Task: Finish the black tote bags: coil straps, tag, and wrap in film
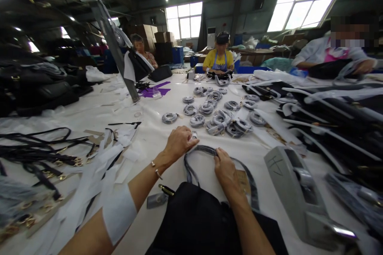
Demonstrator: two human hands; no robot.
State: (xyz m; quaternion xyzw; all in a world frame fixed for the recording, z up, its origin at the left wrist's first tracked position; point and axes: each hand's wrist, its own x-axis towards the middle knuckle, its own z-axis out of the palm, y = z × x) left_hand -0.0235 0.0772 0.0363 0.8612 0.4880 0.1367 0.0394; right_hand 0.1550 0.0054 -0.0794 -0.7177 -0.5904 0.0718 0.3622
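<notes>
A black bag (197, 217) lies on the table close in front of me, its handle strap (206, 150) wrapped in clear plastic and looped above it. My right hand (225, 167) is closed around the strap at the loop's top. Just left of it, my left hand (179, 142) pinches a small whitish piece (194, 134) that looks like tape, close above the strap. A brown card tag (243, 181) shows inside the loop, partly behind my right forearm. At the bag's left side are a gold-coloured zip pull (166, 190) and a small plastic-wrapped piece (157, 200).
Several coiled, wrapped straps (220, 121) lie beyond my hands. A grey tape dispenser (299, 191) stands right, beside stacked black bags (338, 123). Black straps with gold hardware (50, 155) and white strips (98, 171) spread left. A metal post (112, 40) rises from the table; co-workers sit across.
</notes>
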